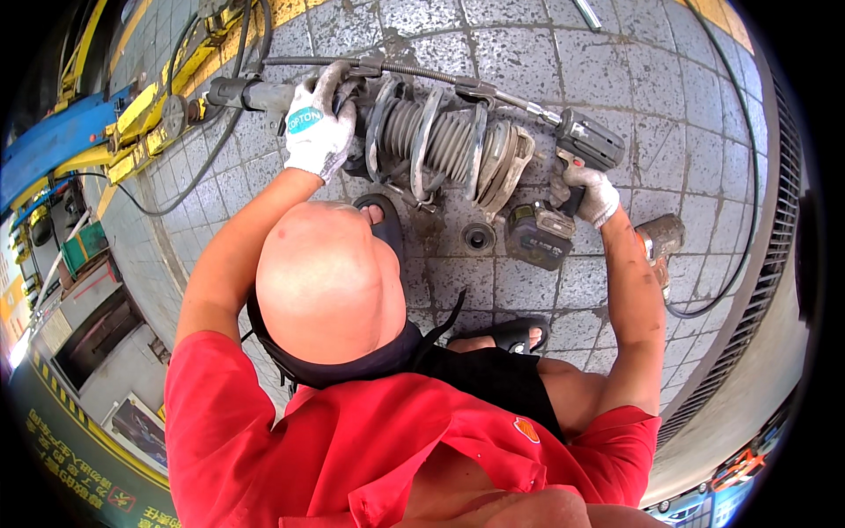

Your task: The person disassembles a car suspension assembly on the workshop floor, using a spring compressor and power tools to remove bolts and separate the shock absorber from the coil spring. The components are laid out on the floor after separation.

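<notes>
A shock absorber strut (264,95) lies sideways on the floor in front of me, with a coil spring (429,132) around a ribbed dust boot (407,136). Along its far side runs the threaded rod of a spring compressor (414,72), its hooks over the coils. My left hand (319,121), in a white glove, is closed around the strut just left of the spring. In my gloved right hand (591,192) is the handle of a cordless impact wrench (591,139). Its nose meets the rod's right end; its battery (539,236) points toward me.
A ring-shaped metal part (478,238) sits on the tiled floor between my feet and the spring. Another power tool (660,246) lies beyond my right forearm. A black hose (755,158) curves along the right, near a drain grate (779,185). Yellow and blue lift arms (132,132) stand left.
</notes>
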The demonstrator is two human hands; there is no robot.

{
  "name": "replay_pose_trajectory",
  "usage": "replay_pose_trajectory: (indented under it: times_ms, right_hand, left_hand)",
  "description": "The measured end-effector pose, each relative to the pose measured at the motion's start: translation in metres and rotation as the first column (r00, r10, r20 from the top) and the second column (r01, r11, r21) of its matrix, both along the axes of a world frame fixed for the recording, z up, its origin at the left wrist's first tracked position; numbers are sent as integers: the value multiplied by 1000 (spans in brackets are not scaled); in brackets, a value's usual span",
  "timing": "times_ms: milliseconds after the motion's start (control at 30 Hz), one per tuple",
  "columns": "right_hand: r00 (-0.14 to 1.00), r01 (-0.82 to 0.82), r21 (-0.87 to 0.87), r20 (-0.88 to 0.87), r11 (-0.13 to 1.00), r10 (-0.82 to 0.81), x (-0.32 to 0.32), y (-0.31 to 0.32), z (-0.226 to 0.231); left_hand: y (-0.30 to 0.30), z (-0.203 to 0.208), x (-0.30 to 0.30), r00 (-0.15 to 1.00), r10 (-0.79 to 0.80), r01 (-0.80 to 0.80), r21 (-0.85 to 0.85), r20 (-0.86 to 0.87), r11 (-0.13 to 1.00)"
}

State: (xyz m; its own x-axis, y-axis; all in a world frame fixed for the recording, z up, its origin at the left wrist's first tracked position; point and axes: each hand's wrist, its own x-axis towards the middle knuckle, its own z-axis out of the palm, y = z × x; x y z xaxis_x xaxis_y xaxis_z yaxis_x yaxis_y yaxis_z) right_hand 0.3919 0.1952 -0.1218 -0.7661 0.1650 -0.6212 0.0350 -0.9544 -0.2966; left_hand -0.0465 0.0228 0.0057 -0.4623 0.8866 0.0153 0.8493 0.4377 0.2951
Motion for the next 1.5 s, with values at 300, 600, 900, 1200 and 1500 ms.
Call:
replay_pose_trajectory:
  times_ms: [300,600,900,1200,1500]
  right_hand:
    - [999,-13,63,39,998,11,-3,1,9]
    - [999,-27,81,31,996,25,-5,4,9]
    - [999,-23,57,23,998,22,-4,5,8]
    - [1000,-22,37,6,999,22,-4,5,6]
    - [999,-22,26,43,999,21,-6,2,5]
  left_hand:
    - [0,1,-1,1000,0,1,-11,20,1000]
    - [2,4,1,1000,8,-7,-27,22,1000]
    - [2,5,2,1000,5,-5,-17,21,1000]
    - [0,4,2,1000,-2,2,-6,13,1000]
    - [1,0,-1,1000,-7,7,12,-3,1000]
